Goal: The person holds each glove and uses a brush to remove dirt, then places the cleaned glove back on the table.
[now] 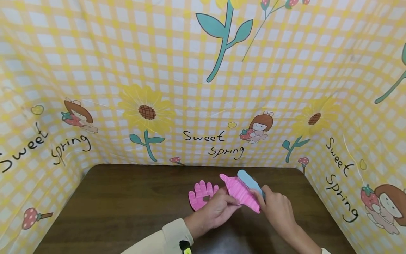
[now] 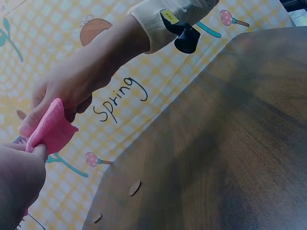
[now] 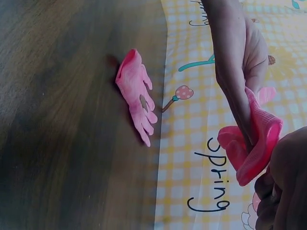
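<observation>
My left hand [image 1: 217, 210] grips a pink knitted glove [image 1: 239, 192] over the table, its thumb pressed on the fabric. The right wrist view shows that hand's fingers inside the open cuff [image 3: 268, 129]. My right hand [image 1: 279, 206] holds a light blue brush [image 1: 248, 180] by its darker handle, with the bristled edge against the upper side of the glove. The right thumb overlaps the glove's edge. Just left of my left hand, a second pink glove [image 1: 196, 201] lies flat with its fingers pointing away, a grey-brown patch in its middle.
The dark wooden table [image 1: 127, 204] is bordered at the back and sides by a yellow checked cloth [image 1: 196, 106] with printed flowers and lettering. A black wrist device [image 1: 185, 247] sits on the left sleeve. Two small brown oval marks [image 2: 135, 188] show on the wood.
</observation>
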`<control>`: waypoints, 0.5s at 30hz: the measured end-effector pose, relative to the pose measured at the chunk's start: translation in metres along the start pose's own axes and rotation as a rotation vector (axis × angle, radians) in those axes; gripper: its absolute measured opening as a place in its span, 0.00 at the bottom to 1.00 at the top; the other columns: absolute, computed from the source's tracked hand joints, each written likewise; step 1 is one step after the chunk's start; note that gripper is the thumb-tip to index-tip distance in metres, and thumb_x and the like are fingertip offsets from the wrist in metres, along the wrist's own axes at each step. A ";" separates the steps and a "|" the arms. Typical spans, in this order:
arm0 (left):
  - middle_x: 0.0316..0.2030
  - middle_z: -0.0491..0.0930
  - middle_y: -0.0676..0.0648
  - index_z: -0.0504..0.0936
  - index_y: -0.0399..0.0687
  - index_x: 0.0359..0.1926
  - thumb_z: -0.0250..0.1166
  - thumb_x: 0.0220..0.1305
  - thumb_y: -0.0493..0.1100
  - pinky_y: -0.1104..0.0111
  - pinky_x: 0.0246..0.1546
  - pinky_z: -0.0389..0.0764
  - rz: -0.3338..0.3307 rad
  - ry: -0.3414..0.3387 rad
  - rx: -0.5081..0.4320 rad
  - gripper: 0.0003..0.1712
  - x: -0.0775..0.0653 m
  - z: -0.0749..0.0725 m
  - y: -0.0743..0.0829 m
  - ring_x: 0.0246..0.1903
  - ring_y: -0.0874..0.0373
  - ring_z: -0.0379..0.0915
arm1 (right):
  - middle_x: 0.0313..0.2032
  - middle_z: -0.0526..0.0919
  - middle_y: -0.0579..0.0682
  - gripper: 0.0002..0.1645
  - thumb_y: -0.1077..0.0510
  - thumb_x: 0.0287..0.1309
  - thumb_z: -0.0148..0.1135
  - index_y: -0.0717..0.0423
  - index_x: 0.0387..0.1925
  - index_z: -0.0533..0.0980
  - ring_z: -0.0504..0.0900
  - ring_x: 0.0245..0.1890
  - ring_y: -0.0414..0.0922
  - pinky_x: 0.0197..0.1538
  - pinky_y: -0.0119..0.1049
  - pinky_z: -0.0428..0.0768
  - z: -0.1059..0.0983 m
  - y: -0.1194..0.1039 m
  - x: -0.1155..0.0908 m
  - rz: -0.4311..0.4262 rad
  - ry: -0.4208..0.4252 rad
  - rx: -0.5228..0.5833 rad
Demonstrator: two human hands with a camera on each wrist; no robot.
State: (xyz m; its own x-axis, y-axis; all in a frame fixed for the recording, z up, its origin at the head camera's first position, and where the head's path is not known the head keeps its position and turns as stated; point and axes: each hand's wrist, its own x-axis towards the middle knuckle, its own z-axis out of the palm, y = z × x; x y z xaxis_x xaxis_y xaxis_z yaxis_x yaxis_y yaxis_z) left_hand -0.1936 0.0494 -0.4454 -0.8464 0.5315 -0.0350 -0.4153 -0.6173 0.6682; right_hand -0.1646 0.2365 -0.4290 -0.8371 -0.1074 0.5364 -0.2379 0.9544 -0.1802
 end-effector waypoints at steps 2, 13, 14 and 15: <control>0.77 0.53 0.30 0.49 0.32 0.77 0.39 0.58 0.17 0.44 0.79 0.49 -0.002 0.004 0.003 0.43 -0.001 0.000 0.000 0.79 0.37 0.45 | 0.11 0.58 0.38 0.24 0.46 0.64 0.68 0.52 0.23 0.67 0.59 0.13 0.36 0.15 0.29 0.59 0.000 0.001 0.000 0.007 -0.006 0.006; 0.76 0.56 0.29 0.53 0.24 0.75 0.40 0.56 0.16 0.41 0.78 0.51 0.006 0.016 0.036 0.41 -0.003 -0.004 -0.001 0.77 0.38 0.51 | 0.13 0.66 0.43 0.24 0.42 0.73 0.57 0.56 0.28 0.71 0.66 0.14 0.40 0.17 0.33 0.65 -0.008 0.007 0.008 0.167 -0.116 0.076; 0.76 0.56 0.29 0.54 0.24 0.75 0.40 0.56 0.17 0.41 0.78 0.52 0.004 0.017 0.038 0.41 -0.004 -0.005 -0.001 0.77 0.38 0.51 | 0.13 0.66 0.43 0.24 0.42 0.73 0.57 0.56 0.28 0.71 0.66 0.14 0.40 0.17 0.33 0.65 -0.010 0.004 0.007 0.164 -0.119 0.085; 0.76 0.57 0.29 0.54 0.25 0.75 0.40 0.56 0.17 0.41 0.78 0.52 0.003 0.017 0.038 0.41 -0.003 -0.006 -0.001 0.77 0.39 0.51 | 0.13 0.65 0.42 0.23 0.43 0.72 0.58 0.54 0.27 0.70 0.65 0.15 0.40 0.18 0.33 0.64 -0.011 0.001 0.007 0.149 -0.115 0.092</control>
State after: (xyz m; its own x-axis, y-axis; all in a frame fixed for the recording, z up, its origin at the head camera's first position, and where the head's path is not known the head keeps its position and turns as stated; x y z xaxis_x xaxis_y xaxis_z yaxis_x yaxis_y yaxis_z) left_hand -0.1924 0.0449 -0.4499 -0.8533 0.5195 -0.0448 -0.3997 -0.5964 0.6961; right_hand -0.1648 0.2399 -0.4165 -0.9158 -0.0029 0.4016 -0.1467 0.9333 -0.3279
